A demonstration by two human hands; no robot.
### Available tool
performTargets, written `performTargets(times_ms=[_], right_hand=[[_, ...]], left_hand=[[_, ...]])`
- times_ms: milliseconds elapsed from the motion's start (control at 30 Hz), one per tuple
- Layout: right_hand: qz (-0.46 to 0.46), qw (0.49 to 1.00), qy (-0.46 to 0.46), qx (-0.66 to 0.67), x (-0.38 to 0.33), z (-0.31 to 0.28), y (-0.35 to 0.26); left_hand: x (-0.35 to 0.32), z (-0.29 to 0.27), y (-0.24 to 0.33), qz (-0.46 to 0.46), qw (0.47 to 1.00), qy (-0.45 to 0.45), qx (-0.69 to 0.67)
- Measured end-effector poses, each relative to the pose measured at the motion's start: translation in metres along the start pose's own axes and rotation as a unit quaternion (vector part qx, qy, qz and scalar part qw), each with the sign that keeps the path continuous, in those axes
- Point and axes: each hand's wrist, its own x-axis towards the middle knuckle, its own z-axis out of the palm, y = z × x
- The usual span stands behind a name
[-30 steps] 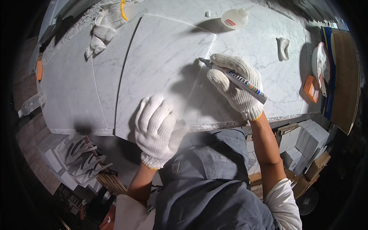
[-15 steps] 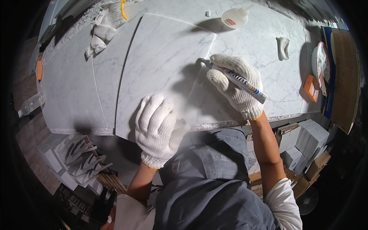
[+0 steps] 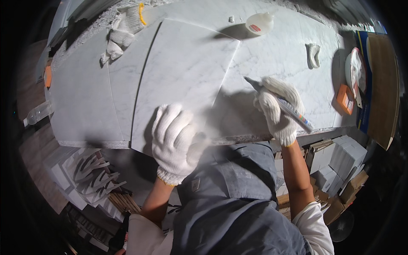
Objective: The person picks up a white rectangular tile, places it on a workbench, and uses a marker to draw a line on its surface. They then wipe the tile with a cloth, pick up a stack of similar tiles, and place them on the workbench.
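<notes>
My right hand (image 3: 280, 111), in a white knitted glove, grips a paint marker (image 3: 292, 113) between fingers and thumb. The marker's grey tip points to the upper left, over the marble surface just right of a loose marble tile (image 3: 182, 63). That tile is white with grey veins and lies on top of similar slabs. My left hand (image 3: 173, 140), gloved alike, rests with its fingers laid along the tile's near part, close to the front edge. Its thumb side is blurred by a pale smear.
At the far side stands a translucent squeeze bottle (image 3: 260, 24). A crumpled glove (image 3: 123, 33) lies at the far left, a small white cloth piece (image 3: 313, 56) at the right. An orange box (image 3: 345, 99) and a bowl (image 3: 353, 70) sit by the right edge. White boxes (image 3: 346, 155) are stacked below.
My right hand has moved right and slightly toward me with the marker, away from the tile's edge. My left hand has stayed nearly in place on the tile.
</notes>
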Motion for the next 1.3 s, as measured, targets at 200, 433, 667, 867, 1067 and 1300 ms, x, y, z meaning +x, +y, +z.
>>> performTargets(times_ms=[200,433,667,867,1067,1300], right_hand=[[0.006,0.993,0.111,0.03,-0.037,-0.01,0.012],[0.002,0.993,0.115,0.027,-0.053,-0.035,0.005],[0.032,0.978,0.155,0.135,-0.071,-0.043,0.011],[0.052,0.989,0.121,0.075,-0.076,-0.047,0.007],[0.014,0.992,0.121,0.024,-0.072,-0.042,0.012],[0.033,0.982,0.182,0.034,-0.071,-0.034,0.012]], left_hand=[[0.061,0.018,0.005,0.062,0.996,0.014,0.068],[0.082,0.033,0.01,0.144,0.982,-0.013,0.122],[0.093,0.038,0.002,0.146,0.979,0.013,0.14],[0.096,0.034,-0.007,0.158,0.97,0.011,0.186],[0.102,0.031,-0.007,0.166,0.969,-0.002,0.184],[0.105,0.016,0.0,0.14,0.967,-0.105,0.186]])
